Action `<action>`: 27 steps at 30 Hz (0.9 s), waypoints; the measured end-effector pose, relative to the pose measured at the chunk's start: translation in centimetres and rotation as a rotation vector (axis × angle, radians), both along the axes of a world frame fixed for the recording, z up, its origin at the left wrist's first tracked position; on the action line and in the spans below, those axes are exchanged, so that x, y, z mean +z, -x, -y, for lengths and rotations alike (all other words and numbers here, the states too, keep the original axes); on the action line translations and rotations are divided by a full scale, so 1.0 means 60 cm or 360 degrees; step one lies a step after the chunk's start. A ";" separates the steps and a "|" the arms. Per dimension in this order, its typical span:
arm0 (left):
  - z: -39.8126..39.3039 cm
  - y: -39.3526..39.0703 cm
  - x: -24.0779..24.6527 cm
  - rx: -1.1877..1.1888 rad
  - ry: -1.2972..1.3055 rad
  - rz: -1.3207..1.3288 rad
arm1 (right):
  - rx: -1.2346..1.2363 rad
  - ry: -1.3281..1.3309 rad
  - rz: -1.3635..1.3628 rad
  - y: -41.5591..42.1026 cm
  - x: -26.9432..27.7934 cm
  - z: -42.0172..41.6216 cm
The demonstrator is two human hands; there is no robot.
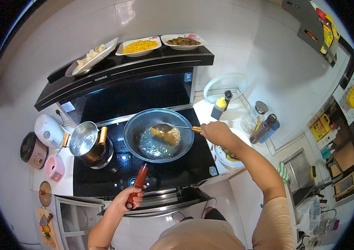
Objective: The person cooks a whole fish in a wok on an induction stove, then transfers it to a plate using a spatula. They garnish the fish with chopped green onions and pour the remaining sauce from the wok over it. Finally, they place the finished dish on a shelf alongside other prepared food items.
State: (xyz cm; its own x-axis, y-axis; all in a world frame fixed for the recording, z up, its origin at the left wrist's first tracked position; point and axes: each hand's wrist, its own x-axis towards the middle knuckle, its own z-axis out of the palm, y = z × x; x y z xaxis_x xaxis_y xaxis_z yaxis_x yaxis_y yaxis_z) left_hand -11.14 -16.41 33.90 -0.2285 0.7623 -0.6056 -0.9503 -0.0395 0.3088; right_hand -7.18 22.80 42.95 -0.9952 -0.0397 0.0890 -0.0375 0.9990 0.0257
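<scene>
My left hand (130, 197) grips the red-brown handle (140, 176) of a large wok (128, 147) on the black cooktop. In my right hand (216, 132) is the wooden-ended handle of a metal ladle (164, 126), whose bowl dips into the wok. Brownish-yellow pieces of food (171, 136) lie by the ladle in shiny liquid; what they are I cannot tell. Beneath my right forearm, a white plate (222, 157) of cooked food is partly hidden.
A steel pot (85, 139) with orange handles stands at the left of the cooktop. Small appliances (49, 132) are beyond it. Plates of corn (141, 47), dumplings (91, 57) and a brown dish (183, 41) rest on the range hood. Bottles (219, 107) and a glass jug (252, 118) stand at right.
</scene>
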 end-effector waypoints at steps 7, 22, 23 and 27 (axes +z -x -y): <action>-0.003 0.003 -0.002 -0.0006 -0.0009 0.0014 | -0.0006 0.0088 -0.0081 -0.055 -0.039 0.007; -0.003 0.002 0.005 -0.0022 -0.0024 -0.0018 | -0.0062 0.0164 -0.0239 -0.094 -0.092 0.004; -0.005 0.001 0.006 -0.0022 -0.0017 -0.0028 | -0.0069 0.0152 -0.0266 -0.090 -0.096 0.001; -0.006 0.001 0.008 -0.0015 0.0008 0.0004 | -0.0142 0.0082 -0.0336 -0.082 -0.103 0.001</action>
